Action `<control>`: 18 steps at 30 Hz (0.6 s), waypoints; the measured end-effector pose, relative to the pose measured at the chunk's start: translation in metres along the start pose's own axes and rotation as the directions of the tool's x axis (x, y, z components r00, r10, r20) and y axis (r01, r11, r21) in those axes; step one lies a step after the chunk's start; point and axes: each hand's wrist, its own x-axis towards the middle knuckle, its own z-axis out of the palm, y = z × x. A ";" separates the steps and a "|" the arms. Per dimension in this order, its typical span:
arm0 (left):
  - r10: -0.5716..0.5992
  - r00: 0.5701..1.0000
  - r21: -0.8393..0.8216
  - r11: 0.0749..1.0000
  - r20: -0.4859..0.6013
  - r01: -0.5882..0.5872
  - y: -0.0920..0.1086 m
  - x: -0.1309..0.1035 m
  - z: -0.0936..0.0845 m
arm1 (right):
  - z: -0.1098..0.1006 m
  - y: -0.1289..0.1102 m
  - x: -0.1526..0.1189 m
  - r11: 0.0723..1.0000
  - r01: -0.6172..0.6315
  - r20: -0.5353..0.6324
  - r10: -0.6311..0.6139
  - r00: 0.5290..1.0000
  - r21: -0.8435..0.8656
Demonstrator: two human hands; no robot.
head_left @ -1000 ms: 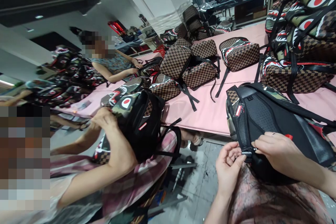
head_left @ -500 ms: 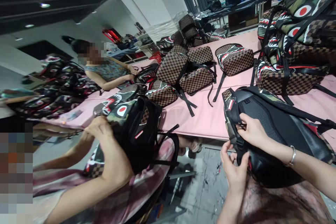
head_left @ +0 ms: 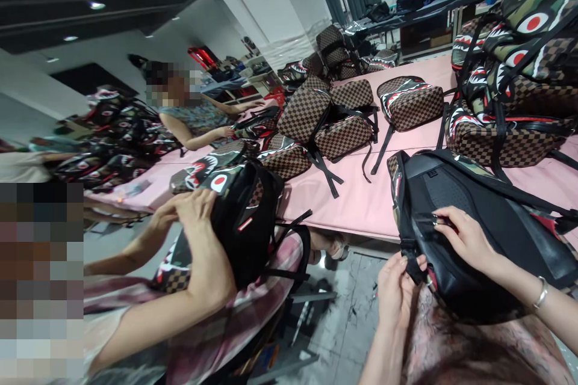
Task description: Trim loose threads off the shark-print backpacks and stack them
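Note:
A black backpack [head_left: 485, 258] lies back panel up across my lap and the table edge, its checkered and camouflage side showing at the left. My left hand [head_left: 397, 286] is closed at the pack's lower left corner, pinching the black strap buckle [head_left: 413, 264]. Over the back panel, my right hand [head_left: 465, 231] pinches a thin dark strap end, drawn out from the shoulder strap [head_left: 407, 216]. A bracelet [head_left: 540, 293] circles my right wrist.
Checkered backpacks [head_left: 345, 135] stand on the pink table [head_left: 316, 207]. A tall pile of shark-print backpacks [head_left: 510, 87] rises at the right. Close on my left, a co-worker's arms [head_left: 203, 252] hold another backpack [head_left: 246, 234]. Another person [head_left: 189, 114] works across the table.
My right hand has moved right, away from the shoulder strap, drawing out the strap end. My left hand has closed on the buckle. The view has shifted slightly left.

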 end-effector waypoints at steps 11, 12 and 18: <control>-0.055 0.998 -0.169 0.984 -0.041 0.047 -0.008 -0.004 0.004 | 0.013 0.007 -0.030 0.887 0.376 0.008 -0.388 0.922 -0.267; -0.048 0.998 -0.168 0.985 -0.037 0.041 -0.008 -0.005 0.005 | 0.013 0.007 -0.029 0.889 0.374 0.001 -0.387 0.922 -0.264; -0.013 0.999 -0.177 0.984 -0.037 0.007 -0.010 -0.009 0.010 | 0.016 0.006 -0.032 0.927 0.310 -0.075 -0.332 0.940 -0.210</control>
